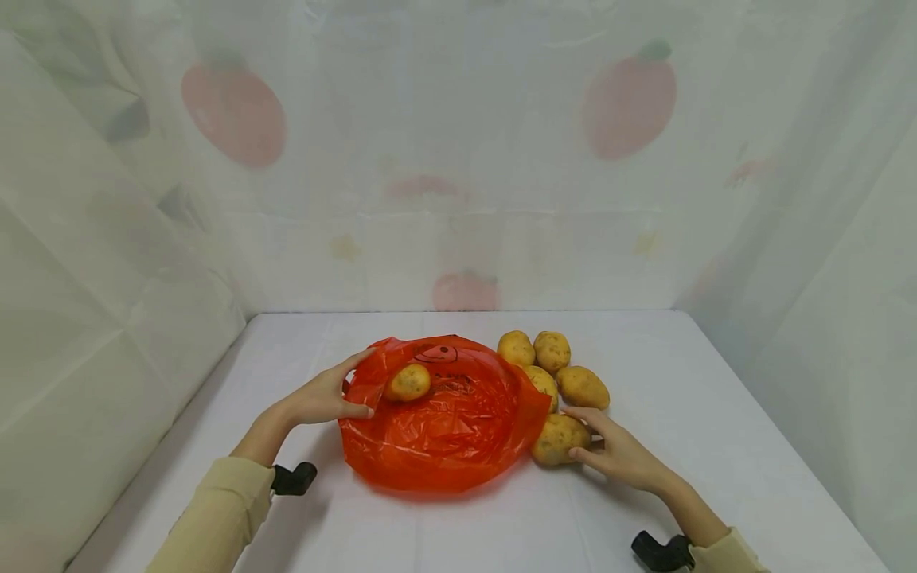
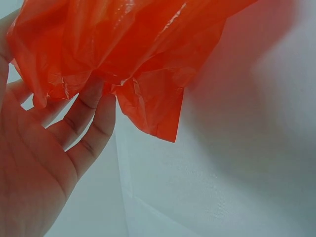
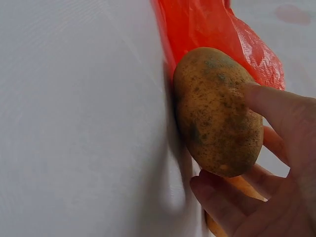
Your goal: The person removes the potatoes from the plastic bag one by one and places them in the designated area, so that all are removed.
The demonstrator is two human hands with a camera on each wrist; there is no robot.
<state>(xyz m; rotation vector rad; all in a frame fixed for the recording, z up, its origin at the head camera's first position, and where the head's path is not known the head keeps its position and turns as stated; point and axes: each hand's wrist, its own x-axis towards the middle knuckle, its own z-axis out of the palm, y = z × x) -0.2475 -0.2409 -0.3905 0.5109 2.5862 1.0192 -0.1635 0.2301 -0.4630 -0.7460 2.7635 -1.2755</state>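
Observation:
A red plastic bag point(image 1: 458, 422) lies with its mouth spread wide on the table, one potato point(image 1: 409, 383) inside near its left side. My left hand point(image 1: 325, 395) holds the bag's left edge, thumb toward the front and fingers at the back. In the left wrist view, the fingers point(image 2: 101, 123) reach up behind the crumpled red film. At the bag's right side, my right hand point(image 1: 619, 452) grips a large potato point(image 1: 559, 440) between thumb and fingers. Dark specks cover this potato point(image 3: 217, 113) in the right wrist view, where it sits against the bag.
Several loose potatoes point(image 1: 582, 387) cluster behind the right hand, one of them partly hidden by the bag's rim. A white cloth covers the table point(image 1: 458, 533). Pale sheeting with fruit prints point(image 1: 458, 159) hangs at the back and both sides.

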